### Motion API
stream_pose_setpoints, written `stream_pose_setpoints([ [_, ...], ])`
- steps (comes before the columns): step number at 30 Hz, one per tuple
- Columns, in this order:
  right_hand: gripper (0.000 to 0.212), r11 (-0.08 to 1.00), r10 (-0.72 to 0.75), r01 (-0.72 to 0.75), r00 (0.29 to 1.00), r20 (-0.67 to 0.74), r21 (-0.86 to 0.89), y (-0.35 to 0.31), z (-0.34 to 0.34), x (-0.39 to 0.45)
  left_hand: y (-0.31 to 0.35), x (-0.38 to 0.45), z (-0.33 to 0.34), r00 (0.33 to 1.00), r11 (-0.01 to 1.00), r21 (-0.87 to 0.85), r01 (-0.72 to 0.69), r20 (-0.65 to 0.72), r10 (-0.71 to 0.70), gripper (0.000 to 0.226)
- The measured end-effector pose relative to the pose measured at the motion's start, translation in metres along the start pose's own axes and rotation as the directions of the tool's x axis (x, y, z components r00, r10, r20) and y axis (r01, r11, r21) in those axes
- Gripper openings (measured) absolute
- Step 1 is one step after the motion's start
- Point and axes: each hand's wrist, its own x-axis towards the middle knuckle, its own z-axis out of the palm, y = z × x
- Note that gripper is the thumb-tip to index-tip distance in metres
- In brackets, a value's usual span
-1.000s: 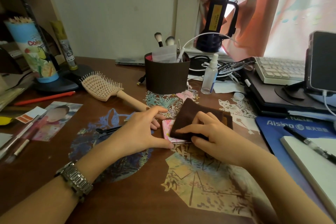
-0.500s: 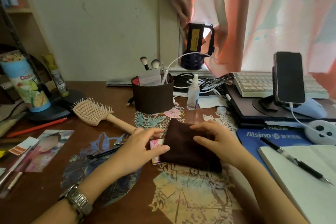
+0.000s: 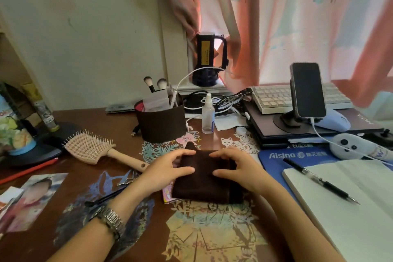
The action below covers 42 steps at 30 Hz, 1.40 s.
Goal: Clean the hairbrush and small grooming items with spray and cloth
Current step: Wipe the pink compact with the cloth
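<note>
The bench (image 3: 63,229) is crowded, so the work belongs right under the hands. There the dark cloth (image 3: 204,183) lies folded over a small pink item (image 3: 168,194), only its edge showing. The left hand (image 3: 168,168) and right hand (image 3: 236,168) both rest on it with fingers spread and slightly curled, pressing rather than gripping. Pressing evenly and rubbing through the cloth should serve best. The hairbrush (image 3: 89,148) lies beyond the left hand, untouched. The spray bottle (image 3: 208,114) stands farther off, beyond both hands.
</note>
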Motion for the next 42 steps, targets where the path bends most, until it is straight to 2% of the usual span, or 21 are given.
stream_pose_setpoints([
  [7,0.05,0.997,0.038,-0.032,0.997,-0.072,0.075,0.006,0.002,0.003,0.015,0.006,0.006,0.983,0.981,-0.089,-0.172,-0.075,0.165,0.049],
  [12,0.054,0.927,0.103,-0.024,0.976,-0.192,0.375,0.006,0.004,0.006,0.038,0.012,0.003,0.969,0.962,-0.135,-0.237,-0.1,0.225,0.046],
  [15,0.053,0.819,0.17,-0.001,0.955,-0.242,0.574,0.001,0.003,0.004,0.05,0.017,0.002,0.965,0.941,-0.222,-0.256,-0.122,0.233,0.044],
  [19,0.056,0.703,0.179,0.023,0.961,-0.209,0.711,-0.001,0.002,0.004,0.066,0.02,-0.001,0.962,0.904,-0.33,-0.271,-0.121,0.245,0.046],
  [23,0.052,0.404,0.146,0.076,0.978,-0.147,0.912,-0.005,0.0,0.006,0.076,0.024,-0.006,0.954,0.872,-0.387,-0.3,-0.137,0.267,0.047],
  [27,0.051,0.175,0.103,0.013,0.994,-0.031,0.985,-0.006,-0.004,0.004,0.084,0.025,-0.012,0.939,0.838,-0.424,-0.343,-0.15,0.309,0.048],
  [29,0.052,0.114,0.117,-0.015,0.993,0.001,0.993,-0.007,-0.005,0.004,0.085,0.026,-0.015,0.936,0.826,-0.439,-0.353,-0.16,0.315,0.047],
  [36,0.054,0.162,0.081,-0.157,0.986,0.146,0.974,-0.011,-0.001,0.005,0.083,0.026,-0.022,0.936,0.836,-0.422,-0.351,-0.168,0.308,0.048],
  [39,0.062,0.15,0.135,-0.111,0.987,0.091,0.982,-0.01,-0.001,0.006,0.082,0.026,-0.026,0.937,0.847,-0.403,-0.347,-0.174,0.302,0.049],
  [42,0.066,0.184,0.157,-0.028,0.988,-0.001,0.983,-0.009,-0.003,0.005,0.078,0.026,-0.028,0.942,0.858,-0.392,-0.332,-0.184,0.281,0.048],
])
